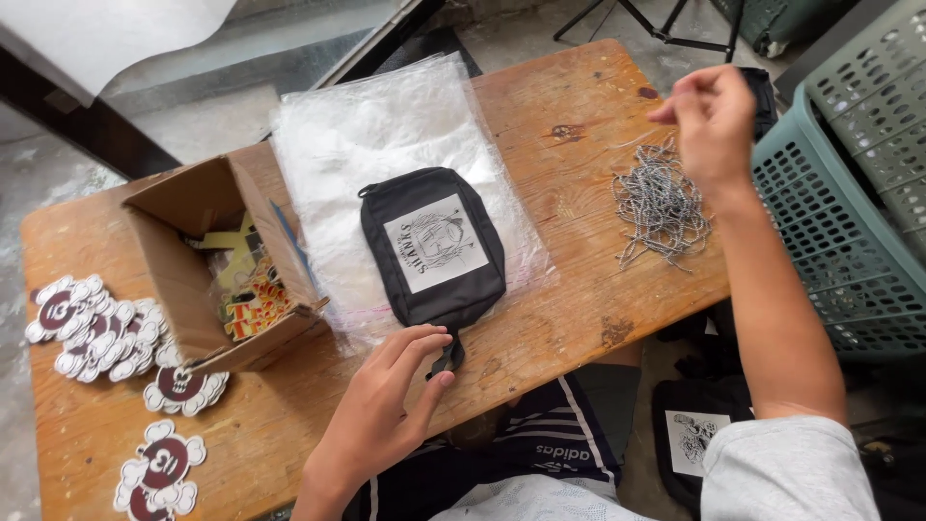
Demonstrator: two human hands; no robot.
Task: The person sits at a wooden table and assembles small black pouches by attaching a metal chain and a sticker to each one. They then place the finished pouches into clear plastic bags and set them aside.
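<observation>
A black zip pouch (432,246) with a white printed patch lies on a stack of clear plastic bags (386,145) in the middle of the wooden table (569,106). My left hand (386,405) rests at the near edge, its fingertips pinching the pouch's black strap tab (446,359). My right hand (712,121) is raised over a pile of thin grey cords (661,203) at the table's right, fingers pinched on what looks like one cord.
An open cardboard box (217,260) with colourful stickers lies on its side at the left. Cloud-shaped maroon stickers (92,328) spread along the left edge. Green plastic baskets (849,193) stand to the right. More black pouches (694,434) lie on the floor below.
</observation>
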